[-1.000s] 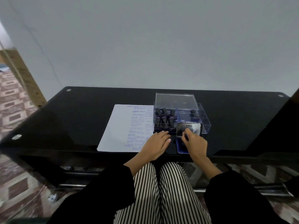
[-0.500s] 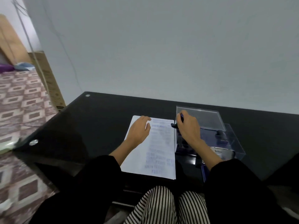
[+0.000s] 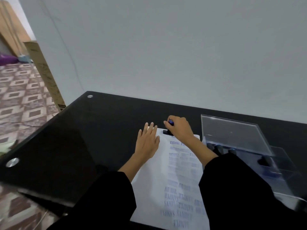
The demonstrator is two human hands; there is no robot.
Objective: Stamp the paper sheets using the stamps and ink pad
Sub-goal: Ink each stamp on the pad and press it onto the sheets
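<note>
A white paper sheet covered with several blue stamp marks lies on the black glass table. My left hand rests flat on the sheet's left side, fingers straight. My right hand grips a dark stamp with a blue handle and holds it down on the sheet's far edge. A clear plastic stamp case with more dark stamps inside stands to the right. My right sleeve hides the ink pad.
The table's left edge and near corner carry round metal studs. A grey wall runs close behind the table. Patterned floor and a wooden board lie off to the left.
My right hand left the ink pad, took a stamp from the case and brought it to the sheet's far edge. My left hand slid forward along the paper. The camera swung left.
</note>
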